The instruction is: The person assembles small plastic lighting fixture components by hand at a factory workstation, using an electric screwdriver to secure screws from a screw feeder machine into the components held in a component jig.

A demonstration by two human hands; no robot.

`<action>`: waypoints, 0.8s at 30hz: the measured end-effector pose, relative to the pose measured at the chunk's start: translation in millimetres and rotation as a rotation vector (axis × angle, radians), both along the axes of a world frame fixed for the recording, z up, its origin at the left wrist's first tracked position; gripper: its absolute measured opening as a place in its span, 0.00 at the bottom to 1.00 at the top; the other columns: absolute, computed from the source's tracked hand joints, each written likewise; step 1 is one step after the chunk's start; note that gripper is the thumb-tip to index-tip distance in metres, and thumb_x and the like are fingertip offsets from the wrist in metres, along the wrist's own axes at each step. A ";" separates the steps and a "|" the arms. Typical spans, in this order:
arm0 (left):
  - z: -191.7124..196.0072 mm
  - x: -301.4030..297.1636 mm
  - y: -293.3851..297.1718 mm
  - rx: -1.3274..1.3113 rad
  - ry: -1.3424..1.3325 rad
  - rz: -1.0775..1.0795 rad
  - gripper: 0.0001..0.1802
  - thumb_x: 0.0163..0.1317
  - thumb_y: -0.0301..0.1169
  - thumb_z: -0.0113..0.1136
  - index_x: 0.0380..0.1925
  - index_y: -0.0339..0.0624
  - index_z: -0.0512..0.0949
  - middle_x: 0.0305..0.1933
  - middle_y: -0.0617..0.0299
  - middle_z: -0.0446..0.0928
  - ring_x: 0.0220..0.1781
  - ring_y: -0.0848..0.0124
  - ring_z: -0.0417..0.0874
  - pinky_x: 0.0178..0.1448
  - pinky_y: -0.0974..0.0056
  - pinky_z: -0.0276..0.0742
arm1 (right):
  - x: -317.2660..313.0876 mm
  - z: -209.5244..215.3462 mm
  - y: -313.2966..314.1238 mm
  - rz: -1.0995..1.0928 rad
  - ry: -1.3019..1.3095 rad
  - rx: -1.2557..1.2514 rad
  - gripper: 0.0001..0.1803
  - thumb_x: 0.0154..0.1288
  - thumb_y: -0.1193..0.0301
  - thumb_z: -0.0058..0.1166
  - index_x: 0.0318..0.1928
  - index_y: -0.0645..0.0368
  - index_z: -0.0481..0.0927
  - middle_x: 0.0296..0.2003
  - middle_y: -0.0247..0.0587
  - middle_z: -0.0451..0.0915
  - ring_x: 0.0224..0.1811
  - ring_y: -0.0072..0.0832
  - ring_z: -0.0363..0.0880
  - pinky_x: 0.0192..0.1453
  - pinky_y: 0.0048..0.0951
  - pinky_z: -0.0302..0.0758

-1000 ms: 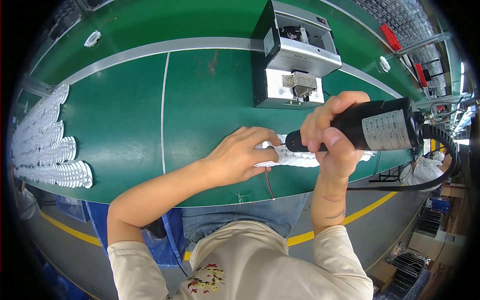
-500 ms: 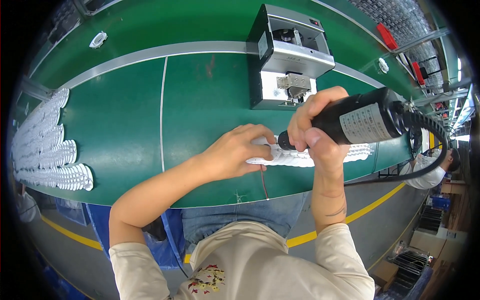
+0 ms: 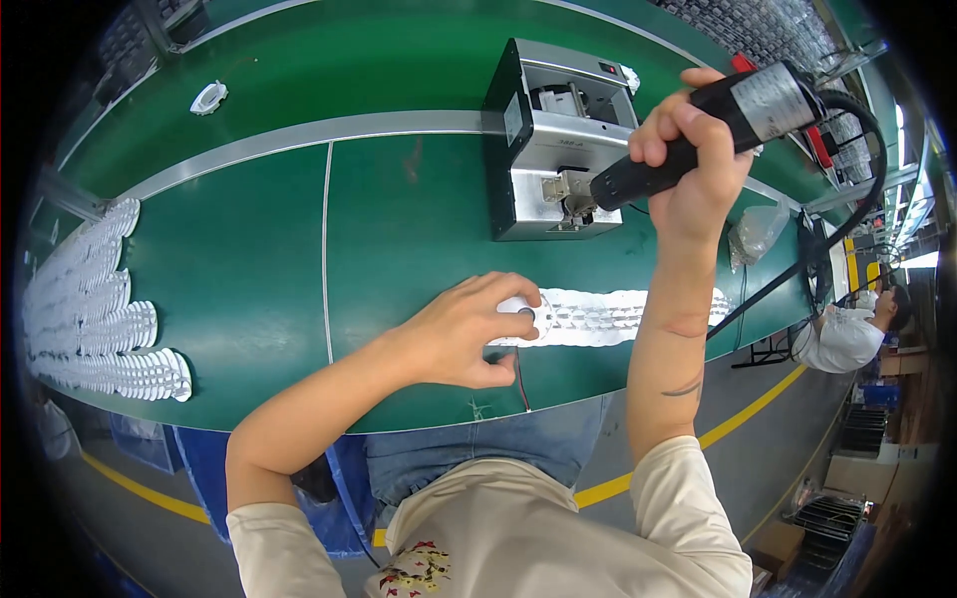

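Note:
My right hand [image 3: 693, 149] is wrapped around a black electric screwdriver [image 3: 648, 179], raised above the bench. Its front end is at the metal pick-up block of a silver-and-black screw feeder [image 3: 573, 140]; the contact point itself is hidden. Bent fingers of my left hand [image 3: 474, 324] rest on a white round plastic part [image 3: 543, 317] and steady it, the thumb lower down near a thin dark red wire [image 3: 522, 384]. This part lies at the left end of a row of overlapping white parts [image 3: 598, 317], which passes behind my right forearm.
Several more rows of white parts [image 3: 110, 309] lie at the bench's left end. A single white piece [image 3: 209, 98] sits on the raised green surface behind. A clear plastic bag [image 3: 758, 234] lies to the right, and the screwdriver's black cable [image 3: 778, 284] loops down past my forearm.
My right hand has lifted the screwdriver from the white part up and away to the screw feeder. My left hand stays at the white part, its thumb spread lower.

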State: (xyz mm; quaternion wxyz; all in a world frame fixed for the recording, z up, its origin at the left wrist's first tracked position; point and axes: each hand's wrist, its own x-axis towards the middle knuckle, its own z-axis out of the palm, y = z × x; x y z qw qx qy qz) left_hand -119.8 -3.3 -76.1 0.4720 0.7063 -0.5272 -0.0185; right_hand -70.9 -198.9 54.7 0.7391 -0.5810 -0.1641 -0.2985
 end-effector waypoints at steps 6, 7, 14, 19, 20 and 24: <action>-1.5 -1.3 -2.5 -0.010 0.025 0.018 0.10 0.45 0.30 0.65 0.29 0.43 0.78 0.48 0.60 0.71 0.47 0.59 0.74 0.50 0.58 0.72 | 6.7 -3.0 3.3 0.048 0.074 -0.090 0.10 0.53 0.78 0.49 0.37 0.68 0.70 0.16 0.39 0.70 0.13 0.24 0.68 0.21 0.27 0.68; -3.8 -0.8 -1.8 -0.023 0.018 0.023 0.09 0.46 0.30 0.66 0.29 0.43 0.79 0.47 0.60 0.71 0.47 0.60 0.74 0.50 0.58 0.72 | 4.5 -3.5 5.2 0.037 0.096 -0.078 0.10 0.52 0.78 0.50 0.37 0.67 0.70 0.16 0.38 0.69 0.13 0.24 0.68 0.21 0.27 0.68; -6.6 -1.2 0.6 -0.026 0.041 0.029 0.10 0.47 0.30 0.68 0.31 0.45 0.81 0.47 0.58 0.73 0.49 0.58 0.76 0.52 0.59 0.73 | -59.6 -21.0 7.8 0.190 0.125 -0.032 0.18 0.50 0.71 0.49 0.44 0.60 0.65 0.19 0.35 0.64 0.13 0.21 0.61 0.20 0.26 0.65; -4.8 -0.7 -1.2 -0.040 0.045 0.024 0.08 0.48 0.30 0.66 0.29 0.43 0.80 0.48 0.60 0.72 0.49 0.60 0.74 0.52 0.58 0.71 | -85.1 -28.8 17.6 0.251 0.142 -0.047 0.18 0.49 0.72 0.50 0.42 0.60 0.64 0.18 0.35 0.64 0.10 0.21 0.61 0.17 0.26 0.63; -4.9 -0.9 -1.0 -0.045 0.048 0.026 0.08 0.48 0.30 0.66 0.29 0.43 0.81 0.48 0.60 0.72 0.50 0.60 0.74 0.52 0.58 0.71 | -86.2 -31.1 18.1 0.259 0.145 -0.060 0.18 0.49 0.72 0.50 0.42 0.60 0.64 0.18 0.35 0.65 0.10 0.22 0.61 0.16 0.26 0.64; -6.3 -1.2 -1.7 -0.039 0.039 0.029 0.08 0.48 0.30 0.66 0.29 0.43 0.81 0.48 0.60 0.72 0.49 0.60 0.75 0.52 0.58 0.72 | -90.2 -37.5 23.4 0.257 0.177 -0.052 0.18 0.49 0.72 0.51 0.41 0.60 0.63 0.18 0.35 0.65 0.10 0.22 0.61 0.16 0.26 0.64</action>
